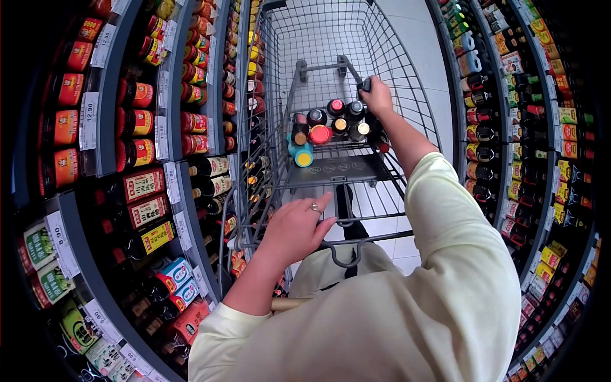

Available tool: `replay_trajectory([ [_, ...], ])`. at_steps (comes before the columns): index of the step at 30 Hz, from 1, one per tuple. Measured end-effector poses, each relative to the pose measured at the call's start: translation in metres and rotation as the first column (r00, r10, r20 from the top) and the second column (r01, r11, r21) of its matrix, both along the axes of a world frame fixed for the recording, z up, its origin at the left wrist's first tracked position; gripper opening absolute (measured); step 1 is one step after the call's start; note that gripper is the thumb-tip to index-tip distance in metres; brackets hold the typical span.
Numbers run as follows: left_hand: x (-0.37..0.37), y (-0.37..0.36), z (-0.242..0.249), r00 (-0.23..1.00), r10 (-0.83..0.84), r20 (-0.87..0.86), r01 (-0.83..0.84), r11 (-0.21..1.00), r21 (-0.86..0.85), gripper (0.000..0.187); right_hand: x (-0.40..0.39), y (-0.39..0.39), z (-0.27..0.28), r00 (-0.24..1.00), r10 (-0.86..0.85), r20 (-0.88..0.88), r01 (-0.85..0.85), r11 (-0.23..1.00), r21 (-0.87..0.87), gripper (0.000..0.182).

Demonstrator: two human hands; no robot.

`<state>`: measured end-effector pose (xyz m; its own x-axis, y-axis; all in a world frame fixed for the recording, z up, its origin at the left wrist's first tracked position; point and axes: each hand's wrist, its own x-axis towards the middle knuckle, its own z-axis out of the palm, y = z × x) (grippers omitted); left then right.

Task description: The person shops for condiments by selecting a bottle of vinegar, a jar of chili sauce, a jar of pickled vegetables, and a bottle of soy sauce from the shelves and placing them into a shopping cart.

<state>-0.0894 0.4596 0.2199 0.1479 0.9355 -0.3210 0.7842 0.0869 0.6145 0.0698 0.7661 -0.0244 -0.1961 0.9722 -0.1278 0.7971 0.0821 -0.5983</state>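
My right hand [378,95] is inside the shopping cart [299,28], fingers closed around a small dark object [365,84] that looks like a bottle cap or neck; the rest of it is hidden. Just below stands a cluster of several bottles, among them a red-capped bottle [319,134], a black-capped bottle [356,110] and a teal bottle with a yellow cap [304,159]. My left hand [296,226], a ring on one finger, hovers over the cart's near end, index finger and thumb apart, holding nothing.
Shelves with red-labelled jars [137,121] and dark bottles [210,167] rise close on the left, price tags [89,118] along their edges. More bottles [480,130] line the right shelf. A dark plastic flap [337,168] lies behind the cart's bottles. Pale floor tiles [410,44] show beyond.
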Motion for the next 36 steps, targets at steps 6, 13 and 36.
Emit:
replay_trajectory([
  [6, 0.001, -0.002, 0.002, 1.000, -0.015, -0.010, 0.015, 0.999, 0.049, 0.045, -0.004, 0.004, 0.006, 0.995, 0.076, 0.060, -0.077, 0.997, 0.014, 0.034],
  [13, 0.000, -0.006, 0.000, 0.999, -0.031, -0.024, 0.033, 0.997, 0.067, 0.045, -0.021, 0.013, 0.006, 0.991, 0.112, 0.073, -0.112, 0.994, -0.007, 0.037],
  [36, 0.001, -0.020, -0.004, 1.000, -0.017, -0.007, 0.017, 0.995, 0.099, 0.043, -0.077, -0.008, -0.002, 0.991, 0.134, 0.004, -0.134, 0.990, 0.041, 0.040],
])
